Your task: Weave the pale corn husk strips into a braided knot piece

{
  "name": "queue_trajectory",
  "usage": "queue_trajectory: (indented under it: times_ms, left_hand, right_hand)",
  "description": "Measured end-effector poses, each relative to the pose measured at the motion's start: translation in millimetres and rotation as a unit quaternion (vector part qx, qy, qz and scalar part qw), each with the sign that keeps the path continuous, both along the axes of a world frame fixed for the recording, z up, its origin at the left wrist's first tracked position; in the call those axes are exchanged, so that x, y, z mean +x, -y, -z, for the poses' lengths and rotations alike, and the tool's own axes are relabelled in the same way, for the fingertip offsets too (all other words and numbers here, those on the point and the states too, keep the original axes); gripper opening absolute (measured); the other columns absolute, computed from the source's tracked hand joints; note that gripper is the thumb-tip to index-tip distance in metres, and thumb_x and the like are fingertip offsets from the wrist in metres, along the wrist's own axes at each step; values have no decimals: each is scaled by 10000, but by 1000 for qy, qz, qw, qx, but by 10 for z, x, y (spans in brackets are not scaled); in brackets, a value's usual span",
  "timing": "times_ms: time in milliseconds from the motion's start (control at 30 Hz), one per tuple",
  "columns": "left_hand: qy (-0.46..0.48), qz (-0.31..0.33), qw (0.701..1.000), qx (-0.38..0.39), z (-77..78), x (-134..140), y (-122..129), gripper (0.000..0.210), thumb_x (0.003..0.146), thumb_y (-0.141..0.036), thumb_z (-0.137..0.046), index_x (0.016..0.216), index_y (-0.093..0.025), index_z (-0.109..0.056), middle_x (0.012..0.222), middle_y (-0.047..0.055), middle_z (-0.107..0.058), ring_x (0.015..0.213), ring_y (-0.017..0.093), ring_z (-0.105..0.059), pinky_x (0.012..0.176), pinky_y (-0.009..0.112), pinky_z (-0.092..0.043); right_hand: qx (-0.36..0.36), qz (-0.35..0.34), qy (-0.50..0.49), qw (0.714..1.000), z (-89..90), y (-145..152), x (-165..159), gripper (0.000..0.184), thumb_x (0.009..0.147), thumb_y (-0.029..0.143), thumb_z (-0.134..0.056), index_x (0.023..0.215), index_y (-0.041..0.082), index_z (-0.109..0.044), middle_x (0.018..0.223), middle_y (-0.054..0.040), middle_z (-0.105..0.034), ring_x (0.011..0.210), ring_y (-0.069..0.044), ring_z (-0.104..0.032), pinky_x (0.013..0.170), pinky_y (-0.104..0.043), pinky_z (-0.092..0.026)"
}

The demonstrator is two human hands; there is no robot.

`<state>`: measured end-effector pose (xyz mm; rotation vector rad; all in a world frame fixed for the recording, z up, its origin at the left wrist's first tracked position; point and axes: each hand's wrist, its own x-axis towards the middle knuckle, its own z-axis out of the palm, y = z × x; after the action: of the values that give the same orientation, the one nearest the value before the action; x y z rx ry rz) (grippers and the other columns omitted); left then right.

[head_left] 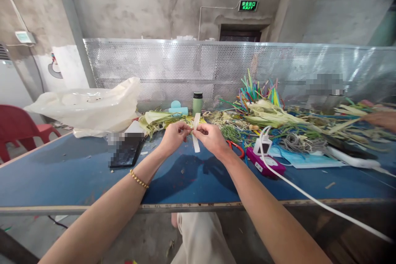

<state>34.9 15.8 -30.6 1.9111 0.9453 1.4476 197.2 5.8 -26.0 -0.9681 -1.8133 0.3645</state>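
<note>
Above the blue table (93, 181), my two hands are raised close together. A flat whitish strip (196, 145) stands nearly upright between them, its ends showing above and below the fingers. The thumb and forefinger of my right hand (213, 137) are closed on this strip. My left hand (175, 138), with a gold bead bracelet (139, 179) at its wrist, is also pinched closed, right beside the strip. What lies between the left fingertips is too small to make out. Behind the hands lies a heap of pale dried husks (157, 119).
Left are a dark phone (125, 154) and a large plastic bag (89, 103). A green bottle (197, 105) stands behind my hands. Rightward lie red-handled scissors (236, 148), a purple power strip (266, 163) with a white cable, cords and colourful sticks. Another person's hand (382, 119) reaches in.
</note>
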Motion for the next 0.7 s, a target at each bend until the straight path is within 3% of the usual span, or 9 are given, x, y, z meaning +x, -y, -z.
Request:
queue_trajectory:
  times_ms: [300, 700]
  left_hand:
    - [-12, -67, 997, 42, -42, 36, 65, 112, 732, -114, -614, 639, -171, -638, 532, -13, -553, 540, 126, -470, 558, 252, -313]
    - [-21, -54, 998, 39, -35, -3, 25, 111, 767, -156, -587, 660, -174, -610, 530, -11, -575, 527, 133, -497, 566, 260, -339]
  right_hand:
    - [9, 53, 8, 999, 21, -32, -17, 154, 707, 290, -607, 616, 168, -584, 590, -8, -594, 560, -124, -503, 529, -227, -370]
    - [-9, -1, -76, 997, -57, 53, -18, 130, 693, 272, -620, 628, 167, -580, 596, -4, -595, 544, -120, -501, 522, -235, -382]
